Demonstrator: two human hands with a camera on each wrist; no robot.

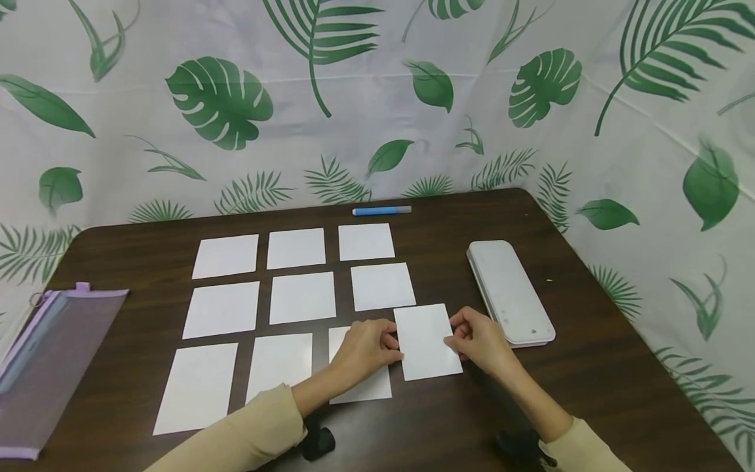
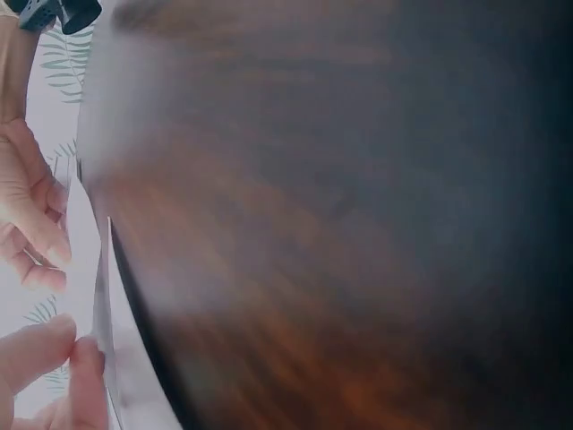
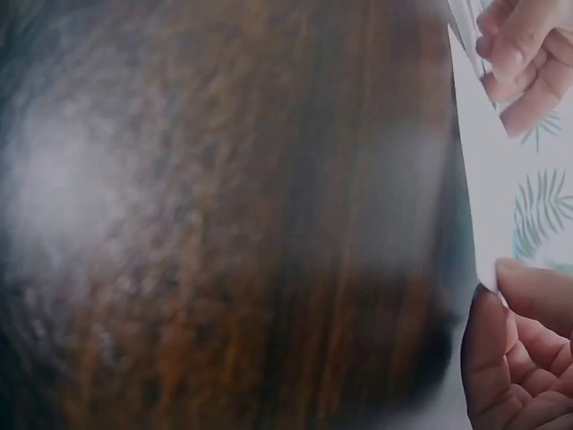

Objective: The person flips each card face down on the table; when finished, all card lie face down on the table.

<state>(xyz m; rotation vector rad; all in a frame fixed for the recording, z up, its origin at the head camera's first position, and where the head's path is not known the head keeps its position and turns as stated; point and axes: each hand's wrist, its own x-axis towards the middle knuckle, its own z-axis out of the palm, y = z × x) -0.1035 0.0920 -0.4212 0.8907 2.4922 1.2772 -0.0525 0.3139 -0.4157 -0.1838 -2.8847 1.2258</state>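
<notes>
Left hand [image 1: 367, 349]: pinches the left edge of the white card [image 1: 427, 341].
Right hand [image 1: 479, 339]: pinches the right edge of the same card.
Card: sits between both hands, over the brown table [image 1: 590, 367].
Other cards [image 1: 302, 297]: lie flat in rows, left of the hands.
White case [image 1: 510, 292]: just right of the right hand.

Cards [image 1: 427, 341]: plain white, unprinted, all ten alike. Table [image 1: 590, 380]: dark brown wood grain. Backdrop cloth [image 1: 366, 98]: white with green palm and monstera leaf print. Marker [image 1: 381, 210]: light blue barrel, paler cap. Case [image 1: 510, 292]: white. Pouch [image 1: 53, 354]: translucent grey mesh, lilac trim. Sleeves [image 1: 248, 439]: beige.
</notes>
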